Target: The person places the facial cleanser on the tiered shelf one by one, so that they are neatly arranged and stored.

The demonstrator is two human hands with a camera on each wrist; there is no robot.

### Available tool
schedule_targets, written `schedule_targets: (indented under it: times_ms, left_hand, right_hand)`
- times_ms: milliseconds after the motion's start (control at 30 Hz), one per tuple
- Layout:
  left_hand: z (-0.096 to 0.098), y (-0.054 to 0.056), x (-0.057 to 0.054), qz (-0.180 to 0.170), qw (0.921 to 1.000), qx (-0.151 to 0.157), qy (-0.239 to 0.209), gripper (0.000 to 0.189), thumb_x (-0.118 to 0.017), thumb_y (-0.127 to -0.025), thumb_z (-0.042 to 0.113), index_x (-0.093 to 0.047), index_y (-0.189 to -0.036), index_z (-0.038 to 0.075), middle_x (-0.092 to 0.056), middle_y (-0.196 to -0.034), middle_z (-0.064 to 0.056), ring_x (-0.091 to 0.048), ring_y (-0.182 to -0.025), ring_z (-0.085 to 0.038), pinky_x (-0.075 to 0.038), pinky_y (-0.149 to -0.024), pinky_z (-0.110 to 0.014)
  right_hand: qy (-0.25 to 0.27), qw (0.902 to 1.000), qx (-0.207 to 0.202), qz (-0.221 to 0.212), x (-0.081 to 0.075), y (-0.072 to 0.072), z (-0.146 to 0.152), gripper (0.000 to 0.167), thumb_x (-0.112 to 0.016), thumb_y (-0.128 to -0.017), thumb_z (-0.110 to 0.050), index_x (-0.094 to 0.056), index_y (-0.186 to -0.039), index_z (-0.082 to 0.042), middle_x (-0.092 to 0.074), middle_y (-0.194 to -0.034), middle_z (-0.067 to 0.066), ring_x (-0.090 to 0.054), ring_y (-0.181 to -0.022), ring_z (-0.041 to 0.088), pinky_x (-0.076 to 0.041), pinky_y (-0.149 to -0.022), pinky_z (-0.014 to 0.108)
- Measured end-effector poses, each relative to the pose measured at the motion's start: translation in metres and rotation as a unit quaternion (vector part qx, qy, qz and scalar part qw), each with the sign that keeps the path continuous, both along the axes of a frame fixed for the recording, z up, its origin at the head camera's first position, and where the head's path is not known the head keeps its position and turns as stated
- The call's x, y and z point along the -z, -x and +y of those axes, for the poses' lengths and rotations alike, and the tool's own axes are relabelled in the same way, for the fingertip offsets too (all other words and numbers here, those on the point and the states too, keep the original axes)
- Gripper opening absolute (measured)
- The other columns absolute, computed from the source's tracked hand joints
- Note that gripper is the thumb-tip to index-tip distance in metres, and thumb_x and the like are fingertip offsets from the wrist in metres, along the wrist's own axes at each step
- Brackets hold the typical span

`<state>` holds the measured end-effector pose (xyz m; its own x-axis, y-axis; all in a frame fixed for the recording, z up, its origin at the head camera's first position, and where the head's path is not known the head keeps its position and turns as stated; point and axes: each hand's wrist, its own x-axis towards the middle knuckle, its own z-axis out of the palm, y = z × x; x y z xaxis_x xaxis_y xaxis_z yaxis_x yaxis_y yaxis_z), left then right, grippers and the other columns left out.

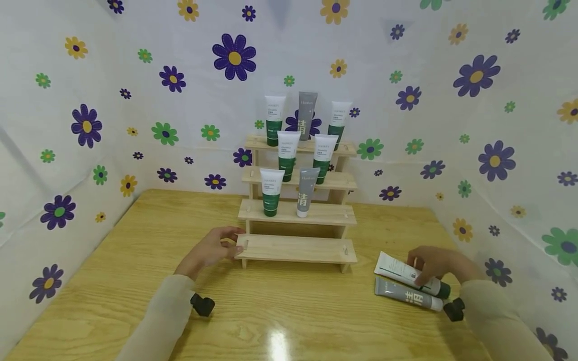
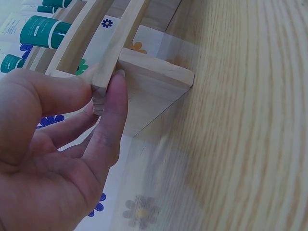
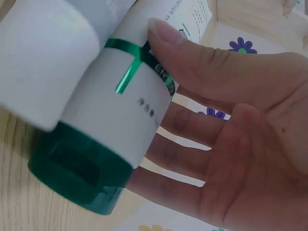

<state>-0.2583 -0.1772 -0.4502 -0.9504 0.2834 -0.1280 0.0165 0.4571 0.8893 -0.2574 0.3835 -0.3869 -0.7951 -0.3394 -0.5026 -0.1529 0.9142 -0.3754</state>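
A light wooden stepped rack (image 1: 295, 249) stands on the table. My left hand (image 1: 213, 249) pinches the left end of its lowest board (image 2: 107, 72) between thumb and fingers. Off to the right, my right hand (image 1: 440, 263) holds a white tube with a green cap (image 1: 397, 269), thumb on the printed side and fingers round the far side. In the right wrist view the white tube (image 3: 120, 101) is tilted, green cap (image 3: 79, 168) toward the camera. A grey tube with a white cap (image 1: 402, 294) lies alongside it, on the near side.
Standing caps-down on the upper three steps are several white-and-green tubes (image 1: 272, 188) and two grey tubes (image 1: 305, 190). A flowered white sheet (image 1: 180, 110) surrounds the wooden table (image 1: 271, 301) at the back and sides.
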Motion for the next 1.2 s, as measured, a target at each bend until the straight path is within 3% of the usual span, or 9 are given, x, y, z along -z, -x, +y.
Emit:
schedule_targets:
  times_ms: [133, 233, 367, 700, 1000, 1200]
  left_hand:
    - [0.000, 0.001, 0.002, -0.005, 1.0000, -0.007, 0.000, 0.050, -0.071, -0.097, 0.011, -0.055, -0.144, 0.006, -0.057, -0.132, -0.020, -0.065, -0.096, -0.021, -0.059, -0.082, -0.032]
    - [-0.001, 0.002, 0.003, -0.007, 0.9999, -0.010, -0.001, 0.050, -0.071, -0.097, 0.011, -0.056, -0.144, 0.007, -0.057, -0.131, -0.019, -0.065, -0.096, -0.021, -0.059, -0.083, -0.032]
    - [-0.001, 0.003, 0.003, -0.003, 0.9999, -0.011, 0.005, 0.050, -0.071, -0.097, 0.012, -0.056, -0.144, 0.007, -0.058, -0.131, -0.019, -0.065, -0.097, -0.021, -0.058, -0.083, -0.032]
    - [-0.001, 0.003, 0.004, 0.005, 1.0000, -0.001, 0.000, 0.050, -0.070, -0.098, 0.011, -0.055, -0.144, 0.005, -0.057, -0.131, -0.021, -0.065, -0.095, -0.020, -0.060, -0.082, -0.033]
    - [0.001, 0.003, 0.004, 0.004, 1.0000, -0.007, 0.004, 0.049, -0.071, -0.097, 0.010, -0.056, -0.144, 0.007, -0.055, -0.134, -0.021, -0.064, -0.093, -0.020, -0.059, -0.081, -0.032]
    - [0.001, 0.002, 0.003, 0.001, 0.9999, -0.014, 0.008, 0.050, -0.071, -0.097, 0.010, -0.056, -0.144, 0.007, -0.056, -0.132, -0.020, -0.064, -0.093, -0.020, -0.057, -0.080, -0.030]
  right_hand:
    - [0.011, 0.9993, -0.020, 0.029, -0.001, 0.001, -0.005, 0.037, -0.084, -0.084, -0.013, -0.060, -0.110, -0.002, -0.066, -0.102, 0.013, -0.062, -0.084, 0.020, -0.056, -0.067, 0.036]
    - [0.016, 0.9957, -0.053, 0.075, -0.005, 0.005, -0.010, 0.038, -0.085, -0.083, -0.014, -0.061, -0.108, 0.000, -0.068, -0.098, 0.013, -0.062, -0.083, 0.020, -0.054, -0.069, 0.035]
    - [0.037, 0.9900, -0.061, 0.121, -0.010, 0.011, -0.017, 0.039, -0.085, -0.083, -0.016, -0.061, -0.108, 0.001, -0.070, -0.098, 0.014, -0.066, -0.085, 0.021, -0.058, -0.072, 0.036]
    - [0.083, 0.9749, -0.023, 0.205, -0.025, 0.020, -0.043, 0.042, -0.084, -0.085, -0.019, -0.060, -0.110, 0.005, -0.072, -0.101, 0.022, -0.070, -0.087, 0.027, -0.061, -0.072, 0.041]
    - [0.013, 0.9749, 0.066, 0.212, -0.037, 0.019, -0.055, 0.047, -0.084, -0.084, -0.021, -0.060, -0.112, 0.008, -0.068, -0.106, 0.029, -0.068, -0.083, 0.030, -0.060, -0.072, 0.041]
    - [0.017, 0.9679, 0.100, 0.230, -0.043, 0.020, -0.057, 0.050, -0.082, -0.087, -0.021, -0.057, -0.116, 0.011, -0.068, -0.108, 0.033, -0.070, -0.085, 0.034, -0.061, -0.072, 0.042]
